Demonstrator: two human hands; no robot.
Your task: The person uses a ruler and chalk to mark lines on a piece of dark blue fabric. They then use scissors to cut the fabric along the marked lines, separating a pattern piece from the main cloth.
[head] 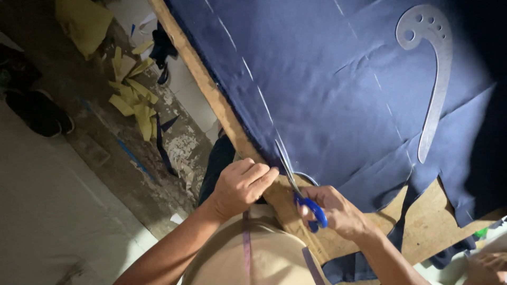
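Here, the right hand (338, 211) grips scissors (296, 179), blades pointing along the chalk line (253, 79) running away; the left hand (240, 184) pinches the cloth (327, 95) edge beside them.

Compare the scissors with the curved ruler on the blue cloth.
The scissors are gripped in the right hand, at the cloth's edge; the curved ruler lies loose, untouched. The scissors have blue handles and metal blades; the ruler is clear, hook-shaped, with holes. Both rest on the navy cloth.
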